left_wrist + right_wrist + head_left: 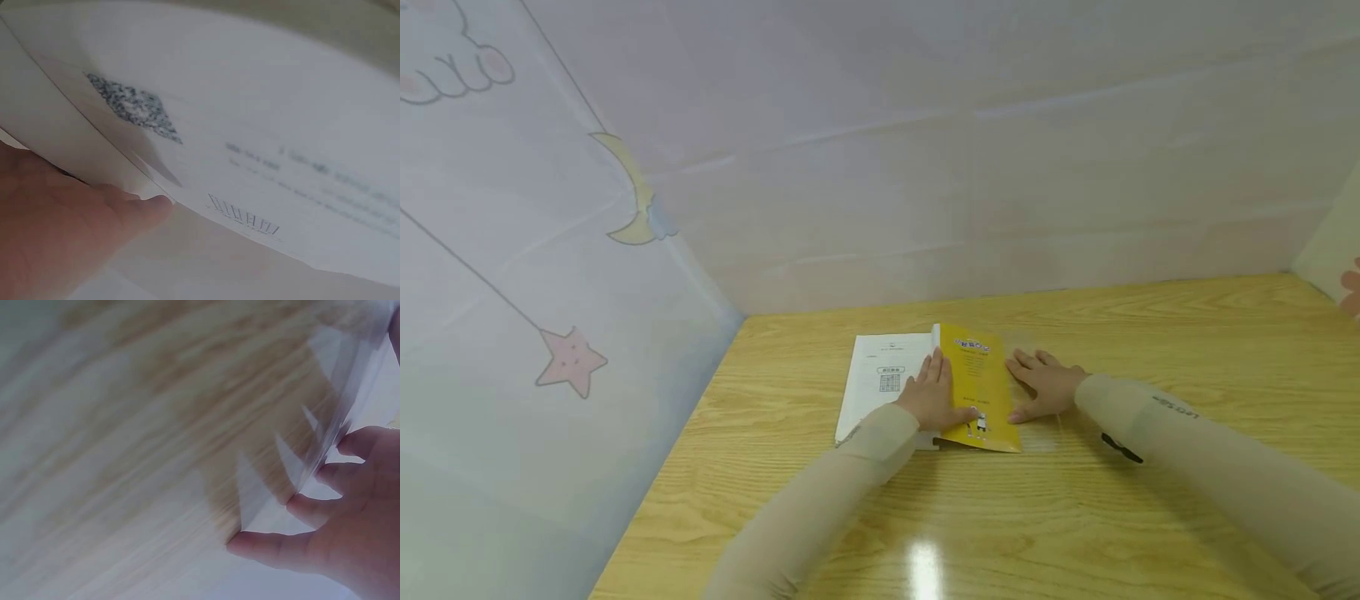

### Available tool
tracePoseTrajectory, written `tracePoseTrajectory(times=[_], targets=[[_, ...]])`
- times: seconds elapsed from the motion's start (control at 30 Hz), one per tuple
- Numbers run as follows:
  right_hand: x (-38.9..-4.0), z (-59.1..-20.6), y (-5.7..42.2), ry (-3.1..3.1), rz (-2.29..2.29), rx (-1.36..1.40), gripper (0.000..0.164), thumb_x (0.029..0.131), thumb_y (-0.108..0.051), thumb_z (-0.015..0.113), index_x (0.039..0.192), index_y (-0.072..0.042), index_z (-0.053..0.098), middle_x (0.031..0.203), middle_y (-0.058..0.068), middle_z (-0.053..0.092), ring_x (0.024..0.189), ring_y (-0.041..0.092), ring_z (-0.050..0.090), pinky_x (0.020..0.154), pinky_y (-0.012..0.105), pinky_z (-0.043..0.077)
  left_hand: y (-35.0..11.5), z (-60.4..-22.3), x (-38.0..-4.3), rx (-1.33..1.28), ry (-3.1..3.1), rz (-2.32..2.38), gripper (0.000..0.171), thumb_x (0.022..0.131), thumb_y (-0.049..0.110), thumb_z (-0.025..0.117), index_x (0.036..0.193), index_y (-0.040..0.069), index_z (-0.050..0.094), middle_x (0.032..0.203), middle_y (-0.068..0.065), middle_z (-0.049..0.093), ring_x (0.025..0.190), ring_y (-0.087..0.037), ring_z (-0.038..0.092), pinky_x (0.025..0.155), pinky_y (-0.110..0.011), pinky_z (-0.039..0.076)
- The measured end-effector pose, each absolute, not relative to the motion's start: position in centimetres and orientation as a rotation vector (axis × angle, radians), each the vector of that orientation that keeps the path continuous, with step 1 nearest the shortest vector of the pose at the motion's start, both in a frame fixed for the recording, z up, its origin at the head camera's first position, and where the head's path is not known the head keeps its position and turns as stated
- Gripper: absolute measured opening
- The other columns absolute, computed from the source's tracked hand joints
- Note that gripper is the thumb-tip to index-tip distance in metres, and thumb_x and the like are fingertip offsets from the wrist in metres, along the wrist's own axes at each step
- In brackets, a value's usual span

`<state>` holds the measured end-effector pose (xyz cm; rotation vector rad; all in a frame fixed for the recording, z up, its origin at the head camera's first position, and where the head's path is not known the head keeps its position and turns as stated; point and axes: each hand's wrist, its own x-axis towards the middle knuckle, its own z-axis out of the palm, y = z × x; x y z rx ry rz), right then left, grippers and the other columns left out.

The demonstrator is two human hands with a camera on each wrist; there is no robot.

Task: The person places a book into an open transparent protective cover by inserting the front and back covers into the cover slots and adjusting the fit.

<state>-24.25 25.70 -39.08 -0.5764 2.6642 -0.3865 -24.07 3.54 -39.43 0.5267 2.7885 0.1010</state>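
Note:
A book lies open on the table, its white page (868, 371) on the left and its yellow cover (976, 362) spread to the right. Clear plastic film (1039, 443) shows past the cover's right edge. My left hand (929, 400) rests across the fold, fingers pointing away and thumb out on the yellow cover. In the left wrist view, a white sheet (262, 100) with a square code curves above that hand's thumb. Beside the cover, my right hand (1047, 388) presses on the film with spread fingers; its fingertips (303, 506) touch the film in the right wrist view.
The wood-grain table (760, 400) reaches back to a pale wall covering (865, 208). Another wall with a printed star (571, 362) borders its left side. A small black piece (1122, 448) shows beneath my right sleeve.

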Motion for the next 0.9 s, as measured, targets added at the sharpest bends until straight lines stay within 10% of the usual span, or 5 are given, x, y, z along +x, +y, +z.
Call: tracePoseTrajectory(times=[0.9], targets=[[-24.0,-38.6,25.0,2.671,-0.376,-0.549,0.109,0.081,-0.064,0.066,0.151,0.005,0.019,0.157,0.028,0.007,0.139,0.055,0.005,0.096,0.08,0.017,5.2,-41.9,-24.9,0.495,2.843,-0.098,0.102,0.088,0.075,0.038,0.156,0.007,0.007,0.162,-0.007,-0.007,0.148,-0.022,-0.001,0.116,-0.042,0.02]])
